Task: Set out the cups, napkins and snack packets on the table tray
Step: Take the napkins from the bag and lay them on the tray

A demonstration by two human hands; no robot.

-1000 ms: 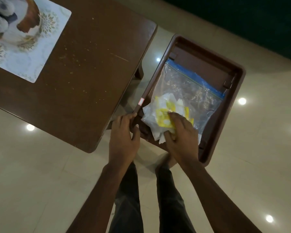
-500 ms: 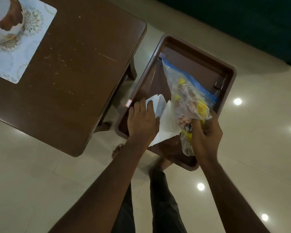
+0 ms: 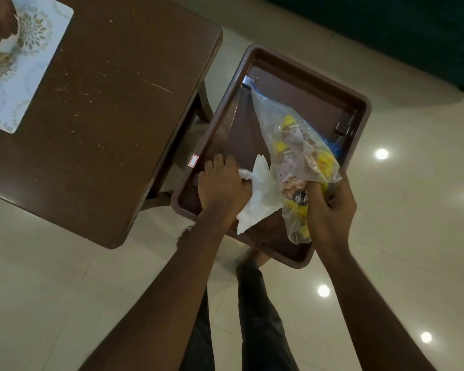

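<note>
Early stage: left hand (image 3: 223, 183) grips white napkins (image 3: 257, 199) inside the tray (image 3: 300, 73); right hand (image 3: 330, 207) clutches the snack bag (image 3: 292, 145) beside them. Cups unseen; nothing arranged yet.

Both forearms are bare to the bottom of the frame, with no sleeve, watch, ring or band showing on the left hand (image 3: 223, 187) or the right hand (image 3: 332, 210). The person wears dark grey trousers (image 3: 255, 317), the cloth creased along both legs. The feet (image 3: 252, 257) are bare, one partly hidden behind the left forearm and the other blurred below the tray's near edge.
</note>
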